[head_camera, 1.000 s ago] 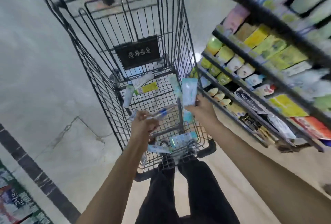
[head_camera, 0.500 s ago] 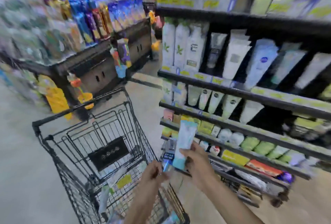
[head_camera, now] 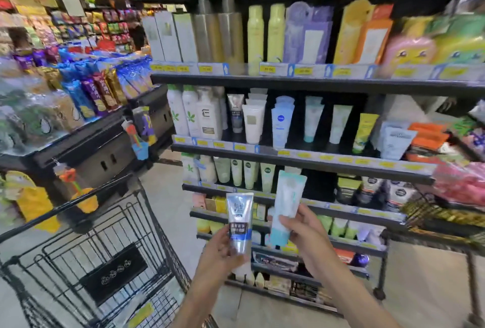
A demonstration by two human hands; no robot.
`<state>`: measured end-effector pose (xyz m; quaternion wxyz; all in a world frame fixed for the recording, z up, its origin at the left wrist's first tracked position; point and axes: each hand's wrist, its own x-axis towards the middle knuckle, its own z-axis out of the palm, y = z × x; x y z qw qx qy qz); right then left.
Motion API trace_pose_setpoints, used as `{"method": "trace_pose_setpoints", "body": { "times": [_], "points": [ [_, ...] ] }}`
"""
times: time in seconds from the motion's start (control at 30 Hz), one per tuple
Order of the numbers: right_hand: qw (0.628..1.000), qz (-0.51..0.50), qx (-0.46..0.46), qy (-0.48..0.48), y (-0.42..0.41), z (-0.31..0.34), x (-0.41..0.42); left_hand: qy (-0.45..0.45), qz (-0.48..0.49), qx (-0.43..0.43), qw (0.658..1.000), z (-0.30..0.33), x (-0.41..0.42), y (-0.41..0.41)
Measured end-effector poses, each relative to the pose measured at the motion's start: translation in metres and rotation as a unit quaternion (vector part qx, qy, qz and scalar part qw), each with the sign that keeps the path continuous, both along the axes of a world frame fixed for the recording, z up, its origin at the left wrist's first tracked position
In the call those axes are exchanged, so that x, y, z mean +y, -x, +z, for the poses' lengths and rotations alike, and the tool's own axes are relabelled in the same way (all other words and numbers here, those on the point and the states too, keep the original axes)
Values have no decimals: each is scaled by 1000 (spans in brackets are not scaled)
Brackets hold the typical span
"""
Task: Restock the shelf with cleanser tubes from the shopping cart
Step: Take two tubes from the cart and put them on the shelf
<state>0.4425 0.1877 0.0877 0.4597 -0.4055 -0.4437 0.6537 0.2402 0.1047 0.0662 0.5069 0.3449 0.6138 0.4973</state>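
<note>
The left hand grips a silver cleanser tube with a dark label, its fingers curled round the lower part, and the right hand grips a pale teal cleanser tube in the same way. Both tubes stand upright, side by side but apart, in the air in front of the shelf that carries rows of other tubes. The black wire shopping cart stands at the lower left, beside the shelf.

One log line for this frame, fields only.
phase: tubes raised toward shelf | left hand: holds silver-blue tube | right hand: holds teal tube | cart: at left
</note>
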Motion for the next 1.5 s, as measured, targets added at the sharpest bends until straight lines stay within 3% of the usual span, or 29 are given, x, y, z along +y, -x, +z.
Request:
{"method": "trace_pose_setpoints", "body": {
  "times": [0.27,0.63,1.17,1.5],
  "points": [
    [996,-17,-52,-65,-40,16,29,-102,58,58,991,50,39,-5],
    [991,-7,-80,-110,0,39,114,-192,80,144,968,80,160,54],
    [989,-49,-84,-116,-13,30,173,-186,94,280,937,74,331,94],
    [989,-57,-70,-120,-32,22,194,-105,87,383,913,52,385,92]
  ]
}}
